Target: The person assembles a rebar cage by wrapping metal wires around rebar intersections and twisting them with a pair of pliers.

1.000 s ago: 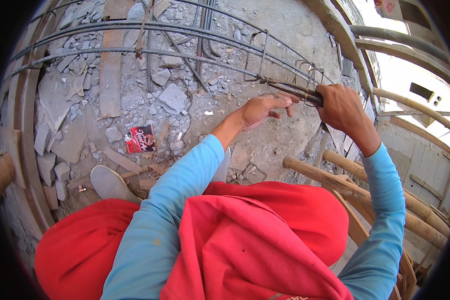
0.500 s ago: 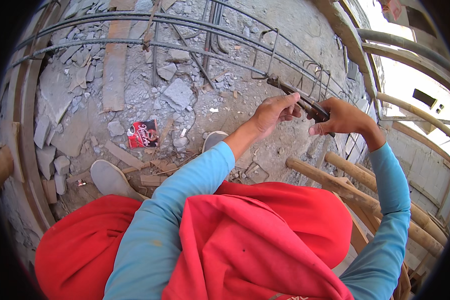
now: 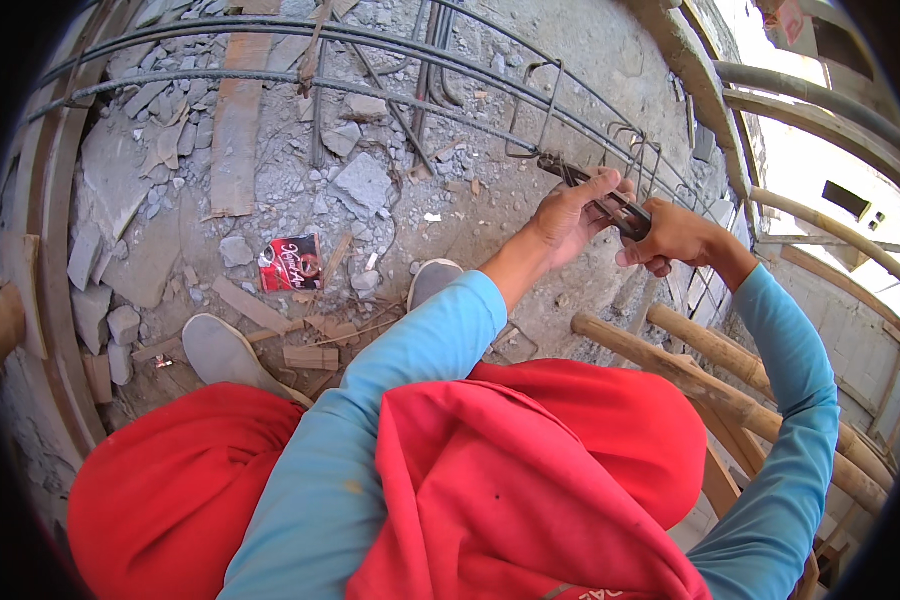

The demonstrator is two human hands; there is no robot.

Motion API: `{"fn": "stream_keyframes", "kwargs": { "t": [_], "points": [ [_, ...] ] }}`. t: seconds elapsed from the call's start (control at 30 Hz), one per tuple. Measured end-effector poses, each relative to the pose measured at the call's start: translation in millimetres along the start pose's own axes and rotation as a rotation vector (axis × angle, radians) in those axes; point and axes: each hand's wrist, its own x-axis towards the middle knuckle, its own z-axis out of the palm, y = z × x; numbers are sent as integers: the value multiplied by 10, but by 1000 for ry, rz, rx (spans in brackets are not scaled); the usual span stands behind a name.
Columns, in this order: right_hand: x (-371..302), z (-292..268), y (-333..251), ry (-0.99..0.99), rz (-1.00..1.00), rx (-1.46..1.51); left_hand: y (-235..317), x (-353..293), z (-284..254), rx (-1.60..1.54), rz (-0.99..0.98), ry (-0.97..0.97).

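Observation:
Dark long-handled pincers reach up and left from my right hand toward the steel bars. My right hand is closed around their handle end. At the middle of the tool, my left hand has its thumb laid along it and its fingers curled beneath, partly hidden by the handles. The pincers' head is at the lower corner of a bent wire stirrup on the reinforcing bars. Whether the jaws grip anything there is too small to tell.
Broken concrete and a wooden plank lie beyond my feet, near a red packet. Bamboo poles run along my right side. Upright boards stand at left, where part of another person's hand shows.
My left hand has moved right and up, its fingers now around the pincers. The two handles show more spread, and my right hand has shifted slightly right.

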Motion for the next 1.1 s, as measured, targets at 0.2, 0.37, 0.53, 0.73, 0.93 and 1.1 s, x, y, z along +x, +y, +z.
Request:
{"fn": "stream_keyframes", "kwargs": {
  "t": [0.2, 0.37, 0.53, 0.73, 0.93, 1.1],
  "points": [
    [-246, -221, -273, 75, -130, -145, -75, -47, 172, 212, 24, -95],
    [-319, -52, -211, 605, -468, -819, 128, -97, 220, 59, -282, -105],
    [-262, -179, -313, -137, -107, 72, 274, -222, 24, 133, -377, -130],
    [-163, 227, -5, 51, -313, 236, 235, -118, -58, 212, -304, 20],
    [-176, 722, 234, 903, -477, -536, 156, -20, -18, 202, -210, 138],
    [-80, 731, 196, 489, -205, -109, 372, -14, -109, 247, -329, 116]
  ]
}}
